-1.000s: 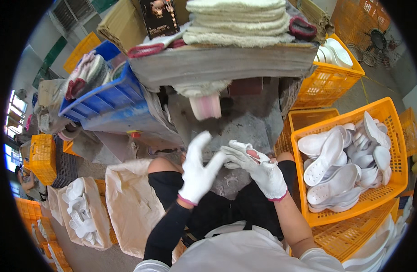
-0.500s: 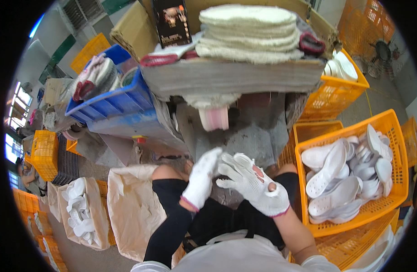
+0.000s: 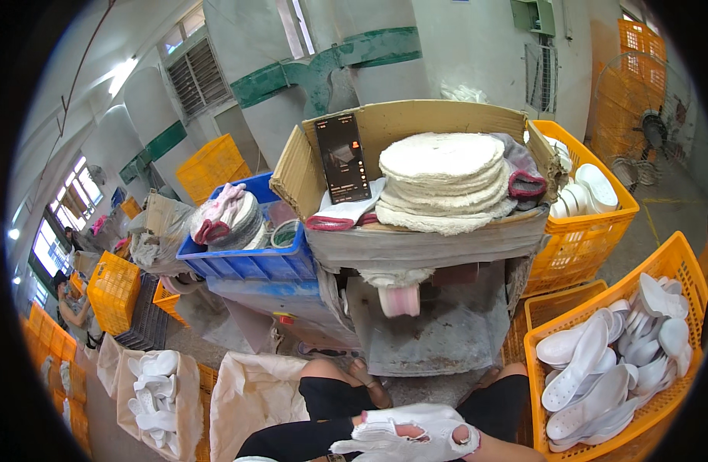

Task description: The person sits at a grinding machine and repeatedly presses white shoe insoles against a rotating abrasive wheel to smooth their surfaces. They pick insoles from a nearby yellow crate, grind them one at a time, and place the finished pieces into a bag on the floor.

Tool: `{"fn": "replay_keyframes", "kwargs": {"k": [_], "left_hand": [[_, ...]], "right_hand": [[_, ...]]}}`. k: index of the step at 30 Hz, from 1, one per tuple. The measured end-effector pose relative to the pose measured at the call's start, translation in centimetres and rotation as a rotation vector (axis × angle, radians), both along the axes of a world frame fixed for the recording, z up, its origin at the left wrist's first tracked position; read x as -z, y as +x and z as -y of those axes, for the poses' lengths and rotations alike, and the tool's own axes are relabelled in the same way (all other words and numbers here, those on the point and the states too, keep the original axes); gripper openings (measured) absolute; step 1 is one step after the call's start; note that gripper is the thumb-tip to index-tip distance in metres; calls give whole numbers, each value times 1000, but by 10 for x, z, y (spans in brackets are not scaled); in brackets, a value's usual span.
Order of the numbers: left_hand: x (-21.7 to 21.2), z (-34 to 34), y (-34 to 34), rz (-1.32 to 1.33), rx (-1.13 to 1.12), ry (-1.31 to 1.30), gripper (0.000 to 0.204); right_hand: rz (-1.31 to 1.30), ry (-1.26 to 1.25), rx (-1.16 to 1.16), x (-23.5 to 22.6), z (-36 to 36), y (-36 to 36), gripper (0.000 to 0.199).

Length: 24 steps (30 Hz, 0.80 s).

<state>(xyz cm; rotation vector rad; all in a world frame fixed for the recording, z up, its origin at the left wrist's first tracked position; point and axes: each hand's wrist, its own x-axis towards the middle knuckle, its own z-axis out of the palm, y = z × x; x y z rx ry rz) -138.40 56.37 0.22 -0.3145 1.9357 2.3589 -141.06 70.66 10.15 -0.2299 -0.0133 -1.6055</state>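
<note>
My right hand [image 3: 439, 437] is low in the picture, in a white knit glove torn open in two places with skin showing through. Its fingers stretch to the left, and I see nothing held in them. My left hand, also in a white glove, is mostly hidden behind the right one; only a strip of its glove [image 3: 381, 416] shows, and its fingers cannot be made out. Both hands meet above my lap. In front of them stands a machine with a pink and white wheel [image 3: 399, 300] under its cloth-covered top.
White pads [image 3: 442, 162] are stacked on the machine beside a phone [image 3: 342, 159]. An orange crate [image 3: 533, 362] of white clog-like shoes stands right. Left are a blue bin [image 3: 250, 266], a lined crate [image 3: 123, 420] of white shoes and a cream cloth-lined container [image 3: 242, 377].
The view has tilted up, so the machine and crates sit lower and more wall shows. My hands have come together, the right now overlapping the left.
</note>
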Motion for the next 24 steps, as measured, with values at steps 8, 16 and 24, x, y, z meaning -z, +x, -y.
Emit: {"fn": "replay_keyframes", "kwargs": {"k": [8, 16, 24], "left_hand": [[-7, -5, 15, -48, -15, -115, 14], [-4, -16, 8, -698, 375, -949, 11], [-1, -40, -3, -173, 328, -557, 38]], "right_hand": [[-190, 83, 380, 37, 42, 29, 45], [-374, 64, 536, 38, 55, 55, 27], [-896, 310, 708, 45, 23, -3, 54]]}}
